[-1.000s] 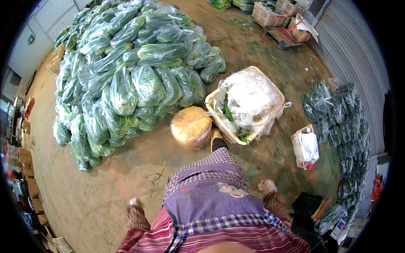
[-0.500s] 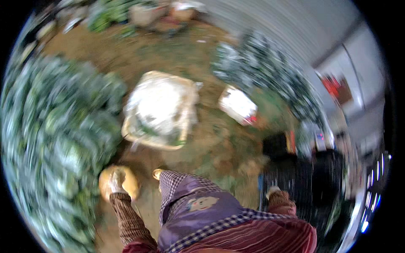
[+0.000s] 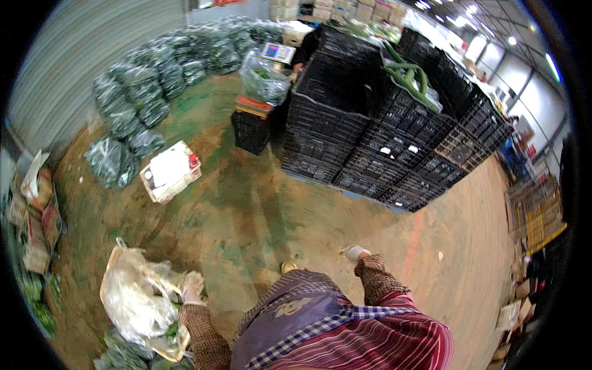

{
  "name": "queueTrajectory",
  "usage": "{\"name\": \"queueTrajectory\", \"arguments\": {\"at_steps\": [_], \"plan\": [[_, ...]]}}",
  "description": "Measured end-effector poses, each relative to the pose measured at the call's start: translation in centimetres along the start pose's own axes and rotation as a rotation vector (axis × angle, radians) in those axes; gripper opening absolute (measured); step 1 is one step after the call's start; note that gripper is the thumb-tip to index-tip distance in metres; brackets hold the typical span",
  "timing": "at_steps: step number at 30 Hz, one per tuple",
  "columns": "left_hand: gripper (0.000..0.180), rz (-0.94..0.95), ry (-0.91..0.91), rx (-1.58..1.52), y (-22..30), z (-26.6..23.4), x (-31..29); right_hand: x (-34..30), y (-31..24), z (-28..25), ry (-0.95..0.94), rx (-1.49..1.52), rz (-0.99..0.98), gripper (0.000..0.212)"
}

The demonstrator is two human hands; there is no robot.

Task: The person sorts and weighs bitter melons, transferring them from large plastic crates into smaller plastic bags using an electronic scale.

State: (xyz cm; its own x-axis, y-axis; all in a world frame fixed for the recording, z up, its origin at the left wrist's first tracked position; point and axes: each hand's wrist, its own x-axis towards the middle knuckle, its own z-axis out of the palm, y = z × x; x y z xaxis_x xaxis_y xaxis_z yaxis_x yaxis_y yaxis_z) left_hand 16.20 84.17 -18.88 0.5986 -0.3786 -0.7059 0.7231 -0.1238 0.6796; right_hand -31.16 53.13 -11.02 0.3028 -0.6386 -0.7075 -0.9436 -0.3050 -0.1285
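Note:
My left hand (image 3: 193,288), in a pale glove, hangs beside a light-coloured basket (image 3: 113,259) heaped with clear plastic bags (image 3: 139,296). Its fingers look loosely apart with nothing visible in them; whether it touches the basket's edge I cannot tell. Some green leaves show among the plastic. Out in front of me on the right, my right hand (image 3: 354,251), also gloved, is held over the bare floor. Its fingers are slightly blurred but seem extended, and it holds nothing I can see. A purple apron (image 3: 290,314) with checked trim covers my front.
Stacked black crates (image 3: 370,148) stand ahead, with long green vegetables (image 3: 410,77) on top. Beside them a scale (image 3: 254,106) bears a bagged load. Bagged greens (image 3: 145,92) line the metal wall. A white-topped box (image 3: 171,172) sits on the floor; a wire cage (image 3: 536,209) is far right.
My view has swung right, bringing the crates to the front. The basket now lies beside my left hand, and the round yellow-orange thing under that hand has left view. My right hand has come forward.

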Motion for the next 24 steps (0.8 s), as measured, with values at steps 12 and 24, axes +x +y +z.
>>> {"name": "queueTrajectory", "arguments": {"at_steps": [12, 24], "plan": [[0.038, 0.304, -0.628, 0.777, 9.5, 33.6, 10.3, 18.1, 3.4, -12.2, 0.015, 1.823, 0.133, 0.039], [0.039, 0.187, -0.783, 0.434, 27.4, 66.5, 28.3, 35.6, -14.7, -44.0, 0.72, 2.194, 0.133, 0.081]]}}
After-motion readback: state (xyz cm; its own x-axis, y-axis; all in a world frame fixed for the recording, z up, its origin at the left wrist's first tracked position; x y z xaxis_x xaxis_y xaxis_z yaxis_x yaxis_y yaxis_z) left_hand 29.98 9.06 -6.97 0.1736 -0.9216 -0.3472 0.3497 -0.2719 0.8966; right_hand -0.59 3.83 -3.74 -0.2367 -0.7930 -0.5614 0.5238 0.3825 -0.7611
